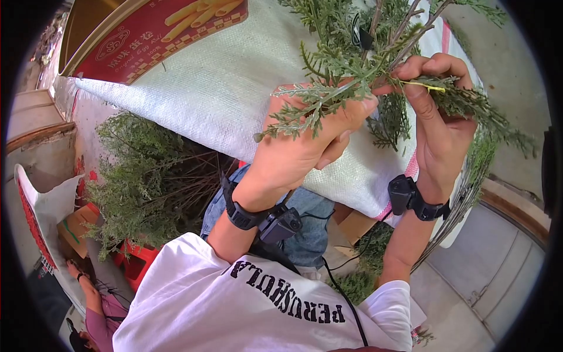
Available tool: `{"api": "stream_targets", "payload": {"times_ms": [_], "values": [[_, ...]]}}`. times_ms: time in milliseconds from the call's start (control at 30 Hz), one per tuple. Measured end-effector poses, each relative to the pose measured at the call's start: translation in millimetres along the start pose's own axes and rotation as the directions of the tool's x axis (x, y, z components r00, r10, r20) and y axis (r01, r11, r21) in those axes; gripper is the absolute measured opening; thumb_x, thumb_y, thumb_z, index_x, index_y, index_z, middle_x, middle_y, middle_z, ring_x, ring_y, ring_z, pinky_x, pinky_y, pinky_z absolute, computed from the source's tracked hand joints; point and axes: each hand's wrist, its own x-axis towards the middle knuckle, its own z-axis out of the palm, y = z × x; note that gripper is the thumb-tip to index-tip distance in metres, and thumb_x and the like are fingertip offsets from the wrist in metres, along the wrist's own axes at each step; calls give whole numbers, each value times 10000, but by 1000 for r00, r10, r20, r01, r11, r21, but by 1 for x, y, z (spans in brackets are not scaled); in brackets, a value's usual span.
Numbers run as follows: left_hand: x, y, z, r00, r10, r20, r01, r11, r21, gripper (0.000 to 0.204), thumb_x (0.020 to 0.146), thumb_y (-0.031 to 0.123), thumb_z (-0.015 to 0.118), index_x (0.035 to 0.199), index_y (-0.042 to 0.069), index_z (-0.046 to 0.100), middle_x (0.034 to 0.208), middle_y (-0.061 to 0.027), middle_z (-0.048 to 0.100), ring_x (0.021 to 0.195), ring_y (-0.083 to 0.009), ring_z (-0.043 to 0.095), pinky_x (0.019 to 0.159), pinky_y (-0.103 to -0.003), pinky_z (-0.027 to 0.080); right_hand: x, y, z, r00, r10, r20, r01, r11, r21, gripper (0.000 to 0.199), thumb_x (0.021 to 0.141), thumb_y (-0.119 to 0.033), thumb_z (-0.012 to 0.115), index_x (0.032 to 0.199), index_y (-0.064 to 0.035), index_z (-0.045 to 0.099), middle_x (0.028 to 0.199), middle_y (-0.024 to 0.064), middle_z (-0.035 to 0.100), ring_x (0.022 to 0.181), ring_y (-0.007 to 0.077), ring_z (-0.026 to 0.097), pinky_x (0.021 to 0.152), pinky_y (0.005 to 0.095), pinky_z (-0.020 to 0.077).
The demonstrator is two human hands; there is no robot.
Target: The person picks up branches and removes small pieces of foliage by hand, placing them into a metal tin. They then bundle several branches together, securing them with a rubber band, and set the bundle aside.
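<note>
The sprig's far stems run up out of the picture's top edge, so their full length is cut off, and its lower foliage falls behind the right hand [441, 126] where I cannot follow it. The leafy green sprig [328, 88] sits above the white woven sack [229, 100], held between both hands. The left hand [305, 144] has its grip closed around the sprig's feathery leaves, thumb pressed over the fingers. The right hand, just beside the sprig's stem end, pinches a thin yellowish stalk [427, 87] with thumb and forefinger together; the other fingers curl behind, hard to make out.

The sack lies across the person's lap under the sprig; what it holds is not visible from here, as its mouth is out of sight. Left of the sack and lower, a loose heap of the same cut greenery [141, 182] rests on a red stool or crate [139, 261], mostly hidden beneath it. A brown cardboard box [76, 229] stands just beside that heap, its inside hidden. Above the sack's upper left, a red printed carton [158, 32] is cut off by the frame edge. Black wrist bands [246, 214] circle both forearms below the sprig. Another person's hand [79, 273] shows at the lower left, well apart from the sack.
</note>
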Motion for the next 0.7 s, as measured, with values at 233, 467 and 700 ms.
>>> {"api": "stream_targets", "payload": {"times_ms": [233, 467, 700], "values": [[-2, 1, 0, 999, 19, 46, -22, 998, 58, 397, 989, 272, 657, 1281, 4, 672, 613, 89, 358, 427, -16, 241, 407, -229, 176, 0, 2, 4, 998, 56, -4, -55, 991, 124, 275, 952, 45, 622, 1204, -10, 526, 1081, 121, 632, 1074, 226, 592, 884, 417, 566], [-2, 3, 0, 1000, -9, 29, 7, 998, 56, 369, 981, 261, 673, 1253, 12, 687, 622, 84, 366, 427, -18, 246, 407, -227, 178, 2, -1, 6, 999, 53, 3, -53, 995, 87, 270, 957, 35, 621, 1207, -8, 527, 1088, 115, 625, 1069, 212, 595, 869, 400, 573], [-1, 2, -1, 999, -11, -36, 14, 996, 86, 212, 920, 253, 741, 861, 50, 741, 501, 48, 436, 419, -43, 331, 410, -262, 205, 0, 0, 5, 997, 77, 6, -77, 994, 72, 263, 955, 24, 635, 1198, -6, 537, 1087, 118, 637, 1054, 205, 609, 873, 397, 573]]}}
